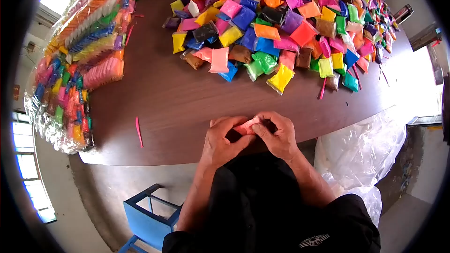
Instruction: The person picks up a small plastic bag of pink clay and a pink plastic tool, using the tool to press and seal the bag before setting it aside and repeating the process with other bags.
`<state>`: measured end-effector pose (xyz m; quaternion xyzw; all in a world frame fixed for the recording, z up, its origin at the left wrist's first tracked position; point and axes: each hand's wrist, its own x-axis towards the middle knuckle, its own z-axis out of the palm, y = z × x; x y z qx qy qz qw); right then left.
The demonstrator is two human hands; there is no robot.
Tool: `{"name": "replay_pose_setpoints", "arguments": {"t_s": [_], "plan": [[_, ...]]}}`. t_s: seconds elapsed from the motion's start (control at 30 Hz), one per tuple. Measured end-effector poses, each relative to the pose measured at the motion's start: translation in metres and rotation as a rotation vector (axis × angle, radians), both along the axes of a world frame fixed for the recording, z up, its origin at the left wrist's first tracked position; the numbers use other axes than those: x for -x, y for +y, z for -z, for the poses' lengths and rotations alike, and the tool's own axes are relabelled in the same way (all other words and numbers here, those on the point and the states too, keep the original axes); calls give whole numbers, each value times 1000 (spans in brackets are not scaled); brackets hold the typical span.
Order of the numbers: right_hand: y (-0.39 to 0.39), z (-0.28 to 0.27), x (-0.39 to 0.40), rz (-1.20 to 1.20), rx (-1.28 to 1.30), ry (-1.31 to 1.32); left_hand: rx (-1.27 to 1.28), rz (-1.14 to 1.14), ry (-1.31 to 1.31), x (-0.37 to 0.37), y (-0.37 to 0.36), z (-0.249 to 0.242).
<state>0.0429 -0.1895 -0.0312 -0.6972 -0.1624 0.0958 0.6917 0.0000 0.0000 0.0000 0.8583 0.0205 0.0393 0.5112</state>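
Between both hands, just above the table's near edge, is a small pink packet (246, 126), partly covered by fingers. My left hand (224, 138) has its fingers and thumb closed on the packet's left part. Thumb and fingers of my right hand (276, 136) pinch its right end. Beyond the hands lies a large heap of small coloured packets (267, 33); a yellow packet (281, 79) sits at its near edge.
Clear bags of packets (101, 42) line the table's left side. A pink plastic stick (139, 131) lies on the brown table (178, 107). Clear plastic bags (361, 150) hang off the right front edge. A blue chair (150, 215) stands below left.
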Motion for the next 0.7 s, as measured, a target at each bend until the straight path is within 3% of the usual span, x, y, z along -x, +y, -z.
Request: {"name": "replay_pose_setpoints", "arguments": {"t_s": [0.1, 0.17, 0.27, 0.47, 0.6, 0.7], "plan": [[-1, 0, 0, -2, -92, 57, -121, 3, -73, 3, 0, 4], [-6, 5, -4, -19, 59, -80, -97, -33, -45, 4, -1, 13], [-5, -10, -9, -27, 104, -82, -130, -47, -4, 3, 1, 20], [-8, -8, -11, -36, 6, 2, -263, 30, 54, -2, 1, 9], [-10, -3, -14, 22, -94, -120, -185, 99, 151, -8, 1, -10], [-8, 0, -17, 19, -163, -110, 31, 66, 275, -11, 7, -16]]}}
